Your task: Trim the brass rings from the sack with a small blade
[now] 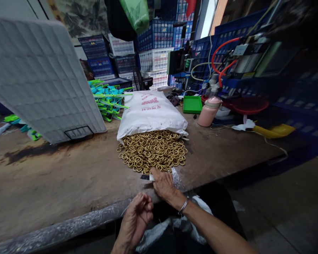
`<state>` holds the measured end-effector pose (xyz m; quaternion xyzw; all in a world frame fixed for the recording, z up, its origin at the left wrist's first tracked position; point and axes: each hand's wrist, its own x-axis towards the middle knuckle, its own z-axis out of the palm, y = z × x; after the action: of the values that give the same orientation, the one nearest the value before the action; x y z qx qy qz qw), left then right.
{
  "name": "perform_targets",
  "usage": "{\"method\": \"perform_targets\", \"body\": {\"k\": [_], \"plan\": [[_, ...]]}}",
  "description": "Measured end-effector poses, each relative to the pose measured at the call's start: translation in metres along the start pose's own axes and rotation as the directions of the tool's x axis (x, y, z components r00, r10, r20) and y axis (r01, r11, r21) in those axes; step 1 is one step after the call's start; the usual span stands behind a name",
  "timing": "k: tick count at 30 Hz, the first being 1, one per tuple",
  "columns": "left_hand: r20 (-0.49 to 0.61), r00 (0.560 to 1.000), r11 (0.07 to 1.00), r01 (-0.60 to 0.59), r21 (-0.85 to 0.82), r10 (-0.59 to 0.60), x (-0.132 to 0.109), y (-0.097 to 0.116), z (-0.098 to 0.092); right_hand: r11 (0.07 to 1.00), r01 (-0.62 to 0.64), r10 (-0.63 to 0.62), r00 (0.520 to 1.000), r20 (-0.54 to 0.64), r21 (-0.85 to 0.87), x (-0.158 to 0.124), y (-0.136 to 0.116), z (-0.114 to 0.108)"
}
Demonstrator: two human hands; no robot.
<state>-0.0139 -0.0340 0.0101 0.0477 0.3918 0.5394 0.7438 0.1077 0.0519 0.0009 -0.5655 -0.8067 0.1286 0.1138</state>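
Observation:
A heap of brass-coloured rings (153, 150) spills from the mouth of a white printed sack (153, 111) onto the wooden table. My right hand (164, 185) reaches to the near edge of the heap, fingers bent and closed, the tips against the nearest rings. A small black-and-white strip (145, 177) lies beside those fingertips. Lower and to the left, my left hand (137, 215) is held palm up just off the table's front edge. Its fingers are curled together; whatever is between them is too small to make out.
A tall pale ribbed panel (47, 77) leans at the left. Green and turquoise plastic parts (108, 97) lie behind it. A green tray (192, 104), a pink bottle (209, 112) and a yellow scoop (275, 130) stand right; stacked crates (156, 60) fill the back.

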Motion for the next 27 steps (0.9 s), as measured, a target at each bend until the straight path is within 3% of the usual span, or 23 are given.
{"method": "perform_targets", "body": {"k": [5,8,10,13,16,22,27], "plan": [[-0.023,0.999,0.999,-0.044,0.032,0.045,0.007,0.001,0.002,0.952,0.005,0.016,0.998,-0.066,0.307,0.001,0.009,-0.003],[0.004,0.995,0.989,-0.095,0.116,0.096,0.013,0.004,0.010,0.796,-0.029,0.092,0.993,-0.074,0.604,0.001,0.010,-0.007],[0.016,0.991,0.977,-0.130,0.169,0.129,0.017,0.006,0.015,0.656,-0.081,0.142,0.990,-0.018,0.751,0.000,0.008,-0.010],[0.047,0.982,0.957,-0.190,0.220,0.184,0.023,0.006,0.020,0.476,-0.134,0.133,0.988,0.080,0.869,-0.005,0.006,-0.011],[0.093,0.969,0.932,-0.246,0.266,0.229,0.027,0.005,0.022,0.383,-0.153,0.094,0.988,0.126,0.911,-0.010,0.006,-0.006],[0.103,0.946,0.803,-0.317,0.504,0.309,0.034,0.001,0.017,0.464,-0.173,0.082,0.985,0.153,0.869,-0.012,0.008,-0.006],[0.156,0.899,0.664,-0.410,0.625,0.409,0.034,0.004,0.016,0.628,-0.045,0.016,0.999,0.045,0.777,-0.011,0.005,-0.019]]}}
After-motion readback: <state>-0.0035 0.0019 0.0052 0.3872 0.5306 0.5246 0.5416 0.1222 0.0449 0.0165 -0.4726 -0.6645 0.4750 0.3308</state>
